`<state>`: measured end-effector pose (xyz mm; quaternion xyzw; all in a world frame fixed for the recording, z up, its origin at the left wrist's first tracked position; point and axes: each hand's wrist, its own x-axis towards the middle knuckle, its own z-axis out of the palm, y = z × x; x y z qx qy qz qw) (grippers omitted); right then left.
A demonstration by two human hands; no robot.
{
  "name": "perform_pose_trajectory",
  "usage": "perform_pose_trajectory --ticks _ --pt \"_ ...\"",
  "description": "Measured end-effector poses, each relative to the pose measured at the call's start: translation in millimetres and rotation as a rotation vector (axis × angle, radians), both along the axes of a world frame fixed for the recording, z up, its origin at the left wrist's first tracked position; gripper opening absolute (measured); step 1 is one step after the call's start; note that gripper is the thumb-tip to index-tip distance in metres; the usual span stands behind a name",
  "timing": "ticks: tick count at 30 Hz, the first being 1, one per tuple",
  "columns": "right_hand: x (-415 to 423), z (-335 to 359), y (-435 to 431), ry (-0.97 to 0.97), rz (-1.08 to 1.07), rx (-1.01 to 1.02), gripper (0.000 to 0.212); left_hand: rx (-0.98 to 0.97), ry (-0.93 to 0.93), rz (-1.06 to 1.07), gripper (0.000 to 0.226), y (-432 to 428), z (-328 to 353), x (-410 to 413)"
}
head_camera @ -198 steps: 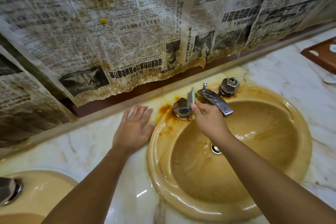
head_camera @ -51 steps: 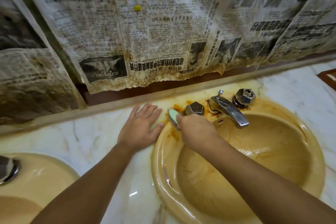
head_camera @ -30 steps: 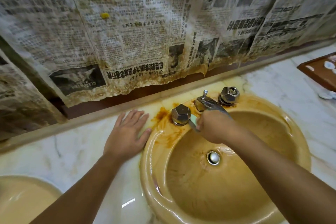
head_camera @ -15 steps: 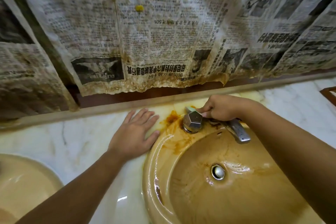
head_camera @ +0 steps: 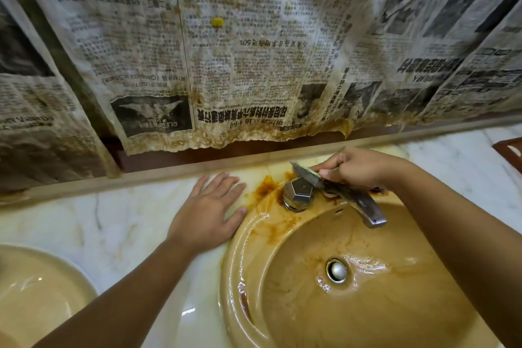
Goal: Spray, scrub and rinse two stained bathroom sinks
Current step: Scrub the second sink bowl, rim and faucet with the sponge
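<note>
Since a second ago our right hand (head_camera: 358, 168) has gone from the basin side of the knob (head_camera: 298, 195) to behind it, over the root of the spout (head_camera: 364, 206). The scrub pad (head_camera: 305, 174) shows more than half a second ago. Our left hand (head_camera: 209, 209) hasn't moved.

Right hand: fingers and thumb pinch the scrub pad by its right end. The pad is thin, green on one face and dark grey on the other. It is held edge-on and tilted, sticking out left of the fingers. Its lower edge sits just behind and above the knob; contact we can't confirm.

Left hand: flat, palm down, fingers straight and slightly spread, on the bench (head_camera: 99, 223) just left of the knob. The thumb is at the sink (head_camera: 234, 277) rim. It holds nothing.

Sink: yellow-brown and wet, with the knob on its back rim. An orange-brown stain (head_camera: 265, 188) is just left of the knob, with streaks running into the basin in front of it. The drain plug (head_camera: 336, 270) is in front and right of the knob.

The second sink (head_camera: 42, 291) is far left of the knob, partly in view. Stained newspaper (head_camera: 254, 65) hangs behind the knob. A brown tray (head_camera: 511, 151) corner is far right of it.
</note>
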<state>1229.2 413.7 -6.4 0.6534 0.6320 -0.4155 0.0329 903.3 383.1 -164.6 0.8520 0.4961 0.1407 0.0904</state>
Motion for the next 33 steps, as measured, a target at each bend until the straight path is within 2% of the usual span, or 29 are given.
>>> perform_pose_trajectory --ticks 3,5,9,16,20,23,27,29,33 --pt "-5 17 -1 -0.096 0.070 0.024 0.025 -0.002 -0.006 0.000 0.059 0 2 1" --pt "-17 25 -3 -0.224 0.160 0.108 0.023 -0.003 -0.005 -0.007 0.059 1 1 0" --pt "-49 25 -15 -0.461 0.318 0.297 0.034 -0.005 -0.002 -0.005 0.059 1 0 0" --pt "-77 22 -54 -0.631 0.301 0.413 0.038 -0.005 0.000 -0.008 0.060 1 0 0" --pt "-91 12 -74 -0.692 0.360 0.417 0.045 -0.012 -0.003 -0.005 0.060 1 2 0" --pt "-92 13 -78 -0.757 0.327 0.460 0.049 -0.016 -0.006 -0.003 0.060 0 2 1" --pt "-104 6 -77 -0.807 0.482 0.375 0.037 -0.018 -0.011 -0.001 0.061 -2 4 1" --pt "-106 -6 -84 -0.793 0.479 0.341 0.033 -0.021 -0.009 -0.004 0.062 -2 6 0" --pt "-101 -32 -105 -0.734 0.367 0.399 0.060 -0.019 -0.006 -0.002 0.062 -1 4 0"
